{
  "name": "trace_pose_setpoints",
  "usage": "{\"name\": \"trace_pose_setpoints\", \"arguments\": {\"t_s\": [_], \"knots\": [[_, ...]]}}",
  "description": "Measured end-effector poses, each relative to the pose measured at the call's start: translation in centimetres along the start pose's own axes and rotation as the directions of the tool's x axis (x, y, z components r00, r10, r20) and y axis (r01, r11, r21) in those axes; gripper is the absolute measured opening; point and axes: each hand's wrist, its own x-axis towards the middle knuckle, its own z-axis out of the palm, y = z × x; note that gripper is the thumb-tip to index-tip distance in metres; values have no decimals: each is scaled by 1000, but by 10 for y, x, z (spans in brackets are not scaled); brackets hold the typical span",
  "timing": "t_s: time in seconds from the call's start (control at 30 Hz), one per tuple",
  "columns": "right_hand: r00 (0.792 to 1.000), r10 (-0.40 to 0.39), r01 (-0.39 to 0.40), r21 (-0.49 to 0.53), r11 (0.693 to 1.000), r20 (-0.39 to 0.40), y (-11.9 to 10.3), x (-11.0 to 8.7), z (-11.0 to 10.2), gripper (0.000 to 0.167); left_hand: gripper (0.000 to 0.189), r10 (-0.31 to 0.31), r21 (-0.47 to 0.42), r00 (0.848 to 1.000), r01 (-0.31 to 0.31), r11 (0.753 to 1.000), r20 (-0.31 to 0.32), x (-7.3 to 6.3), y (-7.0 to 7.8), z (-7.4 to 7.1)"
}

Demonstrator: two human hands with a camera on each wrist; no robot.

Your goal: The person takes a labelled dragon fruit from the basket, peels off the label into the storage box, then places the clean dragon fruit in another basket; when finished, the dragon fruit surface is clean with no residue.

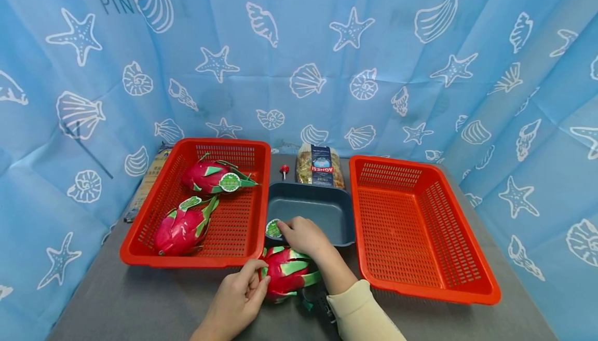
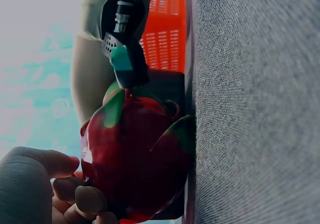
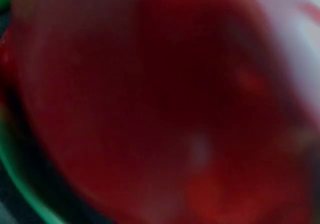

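A pink-red dragon fruit (image 1: 285, 273) with green scales lies on the grey table in front of the dark blue-grey tray. At its left end my left hand (image 1: 240, 291) pinches it between thumb and index finger. In the left wrist view the curled fingers (image 2: 90, 199) sit against the glossy fruit (image 2: 135, 154). Reaching over the fruit, my right hand (image 1: 303, 234) pinches the edge of a round green-and-white label (image 1: 273, 228) just beyond it. The right wrist view is filled by blurred red fruit skin (image 3: 125, 109), so the right fingers are hidden there.
The left red basket (image 1: 196, 261) holds two more labelled dragon fruits (image 1: 179, 229). Behind my hands is the blue-grey tray (image 1: 310, 208), with a pasta bag (image 1: 320, 167) and a red lollipop (image 1: 284, 171) past it. Another red basket (image 1: 397, 237) stands on the right.
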Motion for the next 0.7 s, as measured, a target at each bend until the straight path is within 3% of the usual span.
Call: {"name": "trace_pose_setpoints", "arguments": {"t_s": [0.37, 0.7], "knots": [[1000, 0, 1, -113, 994, 14, 3, 2, 0, 48, 34, -74, -13, 997, 75, 997, 35, -1, 2, -1], [1000, -28, 28, 19, 999, -11, 1, -5, 0, 53, 41, 34, -25, 999, -34, 999, -21, -2, 0, 1]]}}
